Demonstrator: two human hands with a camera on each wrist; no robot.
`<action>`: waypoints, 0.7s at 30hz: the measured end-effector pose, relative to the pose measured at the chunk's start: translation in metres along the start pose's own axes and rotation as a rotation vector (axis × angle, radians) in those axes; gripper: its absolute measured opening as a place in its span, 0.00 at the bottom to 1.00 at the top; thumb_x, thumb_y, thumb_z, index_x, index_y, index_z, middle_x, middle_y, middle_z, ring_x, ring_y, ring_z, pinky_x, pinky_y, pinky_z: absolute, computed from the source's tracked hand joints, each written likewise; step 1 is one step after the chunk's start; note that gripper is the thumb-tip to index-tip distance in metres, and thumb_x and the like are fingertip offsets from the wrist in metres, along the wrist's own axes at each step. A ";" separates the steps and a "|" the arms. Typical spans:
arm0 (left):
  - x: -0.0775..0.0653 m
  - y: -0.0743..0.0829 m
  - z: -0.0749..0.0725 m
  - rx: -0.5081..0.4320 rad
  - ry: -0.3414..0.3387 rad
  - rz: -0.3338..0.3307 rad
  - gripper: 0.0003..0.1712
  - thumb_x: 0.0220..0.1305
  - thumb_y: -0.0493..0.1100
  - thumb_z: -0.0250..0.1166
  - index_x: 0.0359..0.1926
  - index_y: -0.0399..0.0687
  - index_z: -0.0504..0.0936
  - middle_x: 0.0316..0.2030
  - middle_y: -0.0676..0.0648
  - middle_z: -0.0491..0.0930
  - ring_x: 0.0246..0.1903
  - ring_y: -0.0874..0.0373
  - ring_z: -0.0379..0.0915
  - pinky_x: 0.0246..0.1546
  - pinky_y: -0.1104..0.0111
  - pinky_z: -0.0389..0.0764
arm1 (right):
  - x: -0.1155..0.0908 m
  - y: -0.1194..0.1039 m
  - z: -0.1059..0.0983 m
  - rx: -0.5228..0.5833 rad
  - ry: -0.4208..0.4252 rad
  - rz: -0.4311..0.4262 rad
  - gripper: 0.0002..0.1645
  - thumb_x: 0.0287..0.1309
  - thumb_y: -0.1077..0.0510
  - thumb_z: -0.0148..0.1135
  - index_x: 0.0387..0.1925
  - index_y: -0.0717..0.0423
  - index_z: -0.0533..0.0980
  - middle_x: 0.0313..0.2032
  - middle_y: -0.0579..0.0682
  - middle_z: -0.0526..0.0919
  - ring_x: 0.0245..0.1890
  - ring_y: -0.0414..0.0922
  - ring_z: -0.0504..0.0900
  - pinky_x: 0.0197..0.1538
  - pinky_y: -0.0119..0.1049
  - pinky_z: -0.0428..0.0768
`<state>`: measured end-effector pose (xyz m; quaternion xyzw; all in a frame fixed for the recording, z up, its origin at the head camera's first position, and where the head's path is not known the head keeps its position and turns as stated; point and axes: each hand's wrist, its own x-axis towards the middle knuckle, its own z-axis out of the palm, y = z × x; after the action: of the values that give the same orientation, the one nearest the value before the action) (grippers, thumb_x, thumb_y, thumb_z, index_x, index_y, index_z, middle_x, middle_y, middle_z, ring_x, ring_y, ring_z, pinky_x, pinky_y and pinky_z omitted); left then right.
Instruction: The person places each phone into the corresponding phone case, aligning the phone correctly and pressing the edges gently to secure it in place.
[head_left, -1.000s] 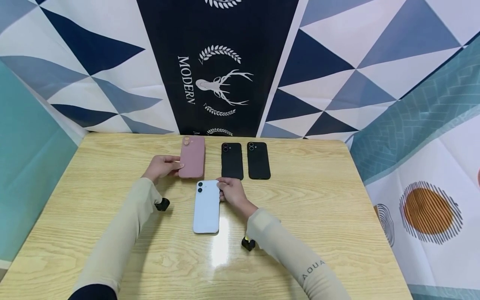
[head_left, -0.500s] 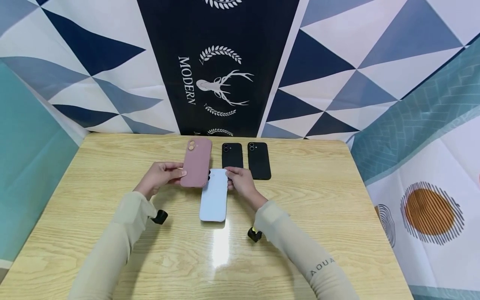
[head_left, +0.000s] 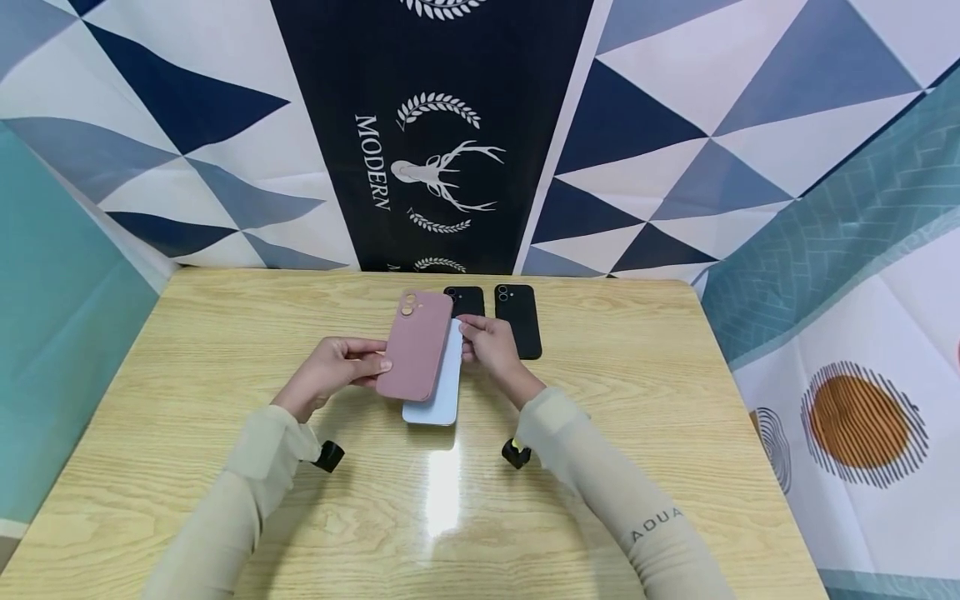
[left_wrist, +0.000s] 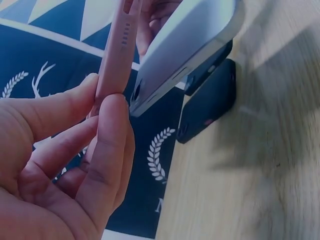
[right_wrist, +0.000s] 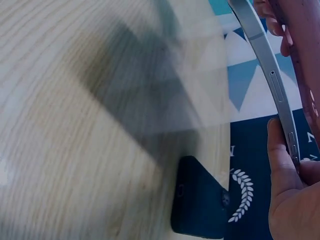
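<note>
My left hand (head_left: 330,371) pinches the lower left edge of a pink phone case (head_left: 416,346), thumb on its back and fingers beneath. A white smartphone (head_left: 444,408) is pinched at its upper right edge by my right hand (head_left: 491,346). In the head view the case overlaps most of the phone, hiding its cameras. The left wrist view shows the case (left_wrist: 116,55) edge-on beside the tilted phone (left_wrist: 185,45), with a narrow gap between. Both are raised off the table, and the right wrist view shows the phone's side buttons and frame (right_wrist: 272,70).
Two black phone-shaped things with camera corners lie at the back of the wooden table (head_left: 637,400): one (head_left: 467,300) partly hidden behind the case and right hand, the other (head_left: 519,321) to its right. A patterned cloth backdrop (head_left: 450,125) stands behind the table's back edge.
The left hand has lifted the pink case and brought it rightward and nearer, over the phone. The right hand has raised the white phone and moved it slightly right and away.
</note>
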<state>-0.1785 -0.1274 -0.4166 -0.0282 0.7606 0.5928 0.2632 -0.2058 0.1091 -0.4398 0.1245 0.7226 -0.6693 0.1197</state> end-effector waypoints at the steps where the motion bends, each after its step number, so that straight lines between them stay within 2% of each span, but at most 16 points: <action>1: -0.001 0.001 0.001 0.004 -0.002 0.000 0.27 0.57 0.42 0.68 0.57 0.36 0.75 0.43 0.46 0.83 0.31 0.65 0.80 0.40 0.68 0.84 | -0.003 -0.004 -0.001 -0.009 -0.002 0.005 0.17 0.66 0.62 0.50 0.52 0.64 0.75 0.23 0.48 0.76 0.19 0.35 0.74 0.27 0.26 0.80; 5: -0.002 0.002 0.006 0.006 -0.012 0.005 0.27 0.57 0.42 0.68 0.56 0.35 0.76 0.41 0.47 0.83 0.30 0.64 0.80 0.39 0.69 0.84 | -0.002 -0.009 -0.004 -0.010 0.002 0.015 0.17 0.67 0.61 0.50 0.53 0.62 0.76 0.23 0.47 0.77 0.20 0.35 0.75 0.36 0.35 0.85; 8: -0.003 0.002 0.009 0.010 -0.019 0.009 0.26 0.57 0.41 0.68 0.56 0.35 0.76 0.41 0.46 0.83 0.30 0.63 0.81 0.42 0.64 0.84 | 0.001 -0.007 -0.007 0.009 0.011 0.010 0.17 0.67 0.61 0.50 0.53 0.62 0.76 0.22 0.46 0.77 0.20 0.35 0.75 0.38 0.38 0.85; 13: -0.004 0.004 0.012 0.017 -0.027 0.006 0.26 0.57 0.41 0.68 0.56 0.35 0.76 0.43 0.43 0.83 0.30 0.63 0.81 0.45 0.61 0.83 | 0.001 -0.010 -0.010 0.052 0.006 -0.009 0.17 0.67 0.61 0.49 0.52 0.64 0.75 0.21 0.45 0.77 0.19 0.35 0.74 0.30 0.31 0.83; 21: -0.002 0.002 0.015 -0.003 -0.043 0.013 0.25 0.58 0.39 0.66 0.56 0.33 0.75 0.44 0.41 0.83 0.31 0.62 0.81 0.39 0.67 0.84 | 0.000 -0.014 -0.011 0.101 -0.014 -0.016 0.16 0.68 0.61 0.48 0.51 0.64 0.75 0.20 0.45 0.78 0.18 0.34 0.76 0.25 0.26 0.81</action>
<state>-0.1717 -0.1139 -0.4160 -0.0110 0.7541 0.5961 0.2754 -0.2105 0.1189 -0.4256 0.1201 0.6881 -0.7067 0.1127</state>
